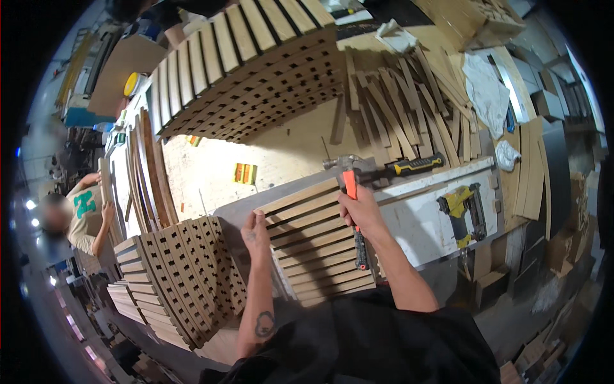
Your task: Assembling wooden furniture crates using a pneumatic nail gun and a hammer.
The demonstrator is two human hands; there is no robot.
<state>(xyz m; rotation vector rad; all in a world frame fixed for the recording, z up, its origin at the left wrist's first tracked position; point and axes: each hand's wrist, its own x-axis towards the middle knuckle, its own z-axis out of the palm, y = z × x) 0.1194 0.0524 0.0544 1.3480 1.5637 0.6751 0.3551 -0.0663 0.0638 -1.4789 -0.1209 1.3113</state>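
Note:
My right hand (361,210) is wrapped round a claw hammer (350,182) with an orange and black handle, its metal head pointing away from me over the far right corner of a slatted wooden panel (316,240). The panel lies in front of me, light slats with dark gaps between them. At its left edge my left hand (256,238) is closed, thumb up; whatever its fingers hold is hidden. Just beyond the hammer lies a yellow-and-black-handled tool (419,165). A yellow and black nail gun (460,214) rests on a white board to the right.
Stacked slatted panels stand at the left (185,275) and far side (256,77). Loose wooden strips (409,109) pile up at the back right. A small red-and-yellow packet (244,173) lies on the table. Another person (89,211) handles wood at the far left.

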